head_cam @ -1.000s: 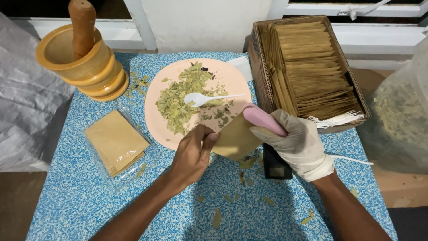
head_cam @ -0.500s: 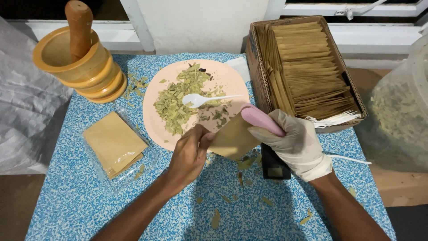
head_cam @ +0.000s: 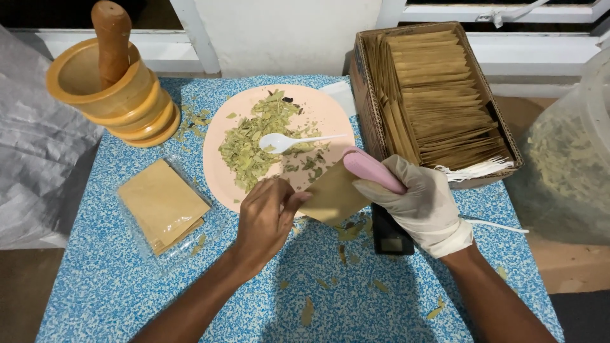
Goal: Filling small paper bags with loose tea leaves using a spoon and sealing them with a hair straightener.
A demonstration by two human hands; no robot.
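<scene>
Bare left hand [head_cam: 265,219] pinches one edge of a tan paper sachet [head_cam: 332,194], its grip clamped; just right, the gloved right hand [head_cam: 422,203] clamps a pink sealer [head_cam: 372,170] over the sachet's other edge, above the blue speckled table [head_cam: 114,286].

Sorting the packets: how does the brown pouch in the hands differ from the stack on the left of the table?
The held pouch is a single one, lifted and tilted between the bare left hand and gloved right hand. The stack of pouches is several, lying flat in clear wrap, untouched. Both are tan and flat.
</scene>
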